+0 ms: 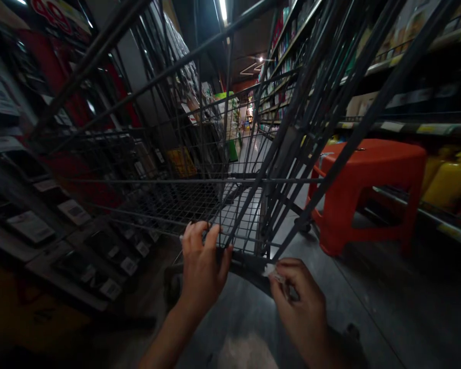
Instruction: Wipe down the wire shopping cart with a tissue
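The left hand [202,266] is reached forward with the forearm slanted up from below, its back turned to the camera. Its fingers are bent over the near lower edge of a shopping cart [249,205], and the thumb is held apart on the right, beside the dark handle-like bar [253,264]; the cart's edge is gripped. The right hand [301,302] is held lower, with its fingers curled in, and a crumpled white scrap [271,271] is pinched between thumb and forefinger. The scrap is held at the right part of the cart's near edge, in front of the dark bar; whether the bar is touched by it cannot be told.

The cart is stood on a smooth, faintly glossy grey floor [361,307]. Its basket is formed of thin grey metal wire, crossed in a fine grid at the bottom and framed by thicker slanted rods. Beside its right edge a red stool [369,154] is placed, moulded with a flat top and rounded corners. Farther right, plump yellow containers [451,179] are set on a shelf [441,128]. Along the left, packaged goods with white labels [30,225] are displayed.
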{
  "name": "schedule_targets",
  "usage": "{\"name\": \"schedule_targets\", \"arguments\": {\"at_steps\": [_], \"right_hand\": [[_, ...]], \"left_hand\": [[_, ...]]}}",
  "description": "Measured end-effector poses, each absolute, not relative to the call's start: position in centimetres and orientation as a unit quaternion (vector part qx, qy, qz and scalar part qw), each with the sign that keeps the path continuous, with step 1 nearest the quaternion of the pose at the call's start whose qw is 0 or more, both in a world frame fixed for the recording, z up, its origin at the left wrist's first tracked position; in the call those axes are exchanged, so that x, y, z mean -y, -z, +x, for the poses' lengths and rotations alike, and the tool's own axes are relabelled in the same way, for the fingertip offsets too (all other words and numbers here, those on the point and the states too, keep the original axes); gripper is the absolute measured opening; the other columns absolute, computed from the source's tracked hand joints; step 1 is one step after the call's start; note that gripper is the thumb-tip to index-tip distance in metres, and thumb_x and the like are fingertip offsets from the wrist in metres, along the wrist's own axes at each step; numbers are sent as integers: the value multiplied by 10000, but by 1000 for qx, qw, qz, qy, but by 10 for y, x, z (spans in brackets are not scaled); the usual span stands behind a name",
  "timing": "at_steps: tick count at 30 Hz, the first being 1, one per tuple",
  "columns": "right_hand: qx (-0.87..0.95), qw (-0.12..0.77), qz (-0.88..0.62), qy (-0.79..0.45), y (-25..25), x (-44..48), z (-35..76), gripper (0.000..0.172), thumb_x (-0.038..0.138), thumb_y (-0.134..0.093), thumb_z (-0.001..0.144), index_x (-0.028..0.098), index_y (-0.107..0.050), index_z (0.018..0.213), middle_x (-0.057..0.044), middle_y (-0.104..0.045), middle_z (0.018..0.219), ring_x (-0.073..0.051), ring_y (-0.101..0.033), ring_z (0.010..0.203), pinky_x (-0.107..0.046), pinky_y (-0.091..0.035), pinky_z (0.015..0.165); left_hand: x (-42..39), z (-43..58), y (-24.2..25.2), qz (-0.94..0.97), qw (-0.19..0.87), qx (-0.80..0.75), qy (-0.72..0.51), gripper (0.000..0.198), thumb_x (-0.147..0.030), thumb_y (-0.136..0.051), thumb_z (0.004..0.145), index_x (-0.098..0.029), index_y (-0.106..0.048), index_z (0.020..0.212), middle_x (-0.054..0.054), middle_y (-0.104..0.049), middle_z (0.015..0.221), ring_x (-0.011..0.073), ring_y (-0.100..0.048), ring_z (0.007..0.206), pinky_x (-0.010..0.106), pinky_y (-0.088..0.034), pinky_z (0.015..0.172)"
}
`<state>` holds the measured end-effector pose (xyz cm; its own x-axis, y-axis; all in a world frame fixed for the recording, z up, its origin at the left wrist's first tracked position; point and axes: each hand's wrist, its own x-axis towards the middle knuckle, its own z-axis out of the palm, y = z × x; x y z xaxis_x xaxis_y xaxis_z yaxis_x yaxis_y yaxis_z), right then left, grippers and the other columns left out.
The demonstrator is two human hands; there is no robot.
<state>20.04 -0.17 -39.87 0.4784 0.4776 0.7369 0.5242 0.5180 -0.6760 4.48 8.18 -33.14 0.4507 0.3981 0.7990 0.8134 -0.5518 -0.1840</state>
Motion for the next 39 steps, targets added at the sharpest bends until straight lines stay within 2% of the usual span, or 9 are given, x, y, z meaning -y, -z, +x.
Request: {"name": "schedule_targets", "arguments": {"at_steps": [6,10,12,17,21,27,31,35,39], "right_hand": [[538,687,-488,-6,415,3,199,187,39,-535,806,219,-585,814,9,-611,770,-86,-612,665,-147,-494,577],[511,689,-513,-31,416,13,207,154,69,-576,794,220,-605,800,22,-615,725,-90,-611,616,-144,-491,533],[482,699,-528,-32,405,19,214,124,103,-613,801,224,-624,826,24,-627,737,-89,-618,616,-140,-499,533],[455,739,-491,-70,359,19,222,155,172,-642,837,259,-672,961,-1,-682,921,-110,-688,793,-154,-563,649],[438,758,-476,-84,338,12,218,145,167,-668,819,261,-676,928,19,-679,856,-97,-679,731,-136,-557,611],[426,775,-465,-44,311,11,226,150,192,-664,836,280,-673,958,14,-680,949,-92,-683,786,-143,-562,648],[435,761,-482,5,284,14,236,80,202,-658,835,255,-663,895,9,-669,919,-99,-666,799,-151,-541,640],[445,748,-492,37,265,16,242,29,212,-664,832,235,-647,826,10,-650,832,-115,-654,802,-164,-519,617],[443,743,-500,32,255,18,244,35,224,-675,829,231,-646,812,12,-654,803,-109,-651,723,-173,-524,591]], "left_hand": [[-83,43,330,-808,286,371,358,345,-266,-523,893,-121,-461,1200,165,-445,1194,327,-396,1185,553,-456,984],[-82,43,330,-808,282,376,355,334,-260,-531,889,-121,-478,1189,164,-450,1190,325,-402,1181,546,-461,978],[-82,43,330,-807,279,379,356,327,-265,-525,891,-127,-483,1185,161,-453,1190,321,-406,1177,544,-462,977],[-81,43,331,-804,274,386,361,314,-289,-500,901,-141,-496,1177,156,-472,1187,320,-413,1180,539,-468,962],[-82,41,332,-799,281,387,364,314,-299,-490,900,-142,-503,1171,154,-480,1177,319,-428,1164,532,-481,940],[-84,40,334,-795,312,379,357,308,-280,-489,902,-126,-492,1168,168,-474,1184,329,-436,1153,530,-516,900],[-84,38,337,-790,336,367,359,314,-245,-497,899,-106,-485,1180,188,-473,1203,342,-441,1167,526,-529,885],[-77,36,341,-793,336,373,346,420,-217,-495,901,-92,-434,1297,207,-452,1298,341,-424,1241,525,-505,946],[-69,29,346,-804,341,377,310,605,-196,-484,893,-84,-281,1452,220,-413,1393,334,-380,1327,490,-480,990]]}}
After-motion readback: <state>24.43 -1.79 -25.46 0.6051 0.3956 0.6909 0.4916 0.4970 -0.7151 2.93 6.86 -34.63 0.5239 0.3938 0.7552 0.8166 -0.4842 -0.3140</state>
